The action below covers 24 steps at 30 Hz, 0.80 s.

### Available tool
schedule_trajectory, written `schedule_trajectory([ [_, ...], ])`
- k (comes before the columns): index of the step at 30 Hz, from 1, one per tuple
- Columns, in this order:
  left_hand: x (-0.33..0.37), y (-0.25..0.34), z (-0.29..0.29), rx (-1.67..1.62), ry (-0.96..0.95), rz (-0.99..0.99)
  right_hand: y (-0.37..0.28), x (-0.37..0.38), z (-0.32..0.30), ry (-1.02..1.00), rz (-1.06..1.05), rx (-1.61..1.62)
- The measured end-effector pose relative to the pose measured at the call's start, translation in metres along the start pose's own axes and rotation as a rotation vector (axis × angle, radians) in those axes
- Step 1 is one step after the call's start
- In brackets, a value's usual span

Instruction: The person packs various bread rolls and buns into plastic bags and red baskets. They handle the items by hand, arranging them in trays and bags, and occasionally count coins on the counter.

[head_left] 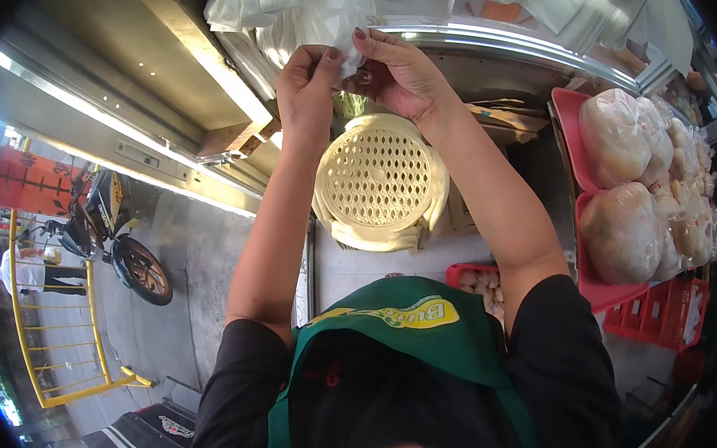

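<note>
Both my arms reach forward to a thin white plastic bag (333, 30) at the far middle. My left hand (306, 88) pinches its lower edge between thumb and fingers. On the other side, close by, my right hand (403, 75) pinches the same plastic with its thumb and bent fingers. More white plastic bags (247, 2) hang or lie bunched just beyond my left hand. Below my hands stands a cream plastic stool (378, 178) with a perforated round seat. Something green and stringy (352, 105) shows between my wrists; its kind is unclear.
At right, red trays (575, 141) bear several clear bags (623, 231) of pale, rounded contents. A red crate (656, 315) stands below them. A metal-edged counter (521, 35) runs along the far side. Outside, at left, are a motorcycle (110, 216), a yellow barrier (66, 390) and a person (34, 274).
</note>
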<state>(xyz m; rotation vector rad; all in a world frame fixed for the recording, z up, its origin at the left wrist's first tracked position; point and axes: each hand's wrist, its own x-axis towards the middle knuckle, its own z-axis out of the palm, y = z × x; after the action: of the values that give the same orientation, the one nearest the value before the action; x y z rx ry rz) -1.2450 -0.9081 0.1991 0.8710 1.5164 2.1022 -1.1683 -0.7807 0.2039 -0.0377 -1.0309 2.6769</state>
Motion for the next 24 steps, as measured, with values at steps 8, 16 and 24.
schedule_trajectory([
  [8, -0.015, -0.032, -0.003, -0.361, 0.118, -0.174, 0.037, -0.009, -0.042, 0.102, -0.238, -0.223],
  [16, -0.185, -0.105, -0.028, 0.901, -0.864, 0.235, 0.201, -0.209, -0.083, 0.629, 0.118, -0.359],
  [24, -0.256, -0.185, -0.022, 0.499, -0.916, -0.260, 0.204, -0.330, -0.060, 0.963, -0.167, -0.453],
])
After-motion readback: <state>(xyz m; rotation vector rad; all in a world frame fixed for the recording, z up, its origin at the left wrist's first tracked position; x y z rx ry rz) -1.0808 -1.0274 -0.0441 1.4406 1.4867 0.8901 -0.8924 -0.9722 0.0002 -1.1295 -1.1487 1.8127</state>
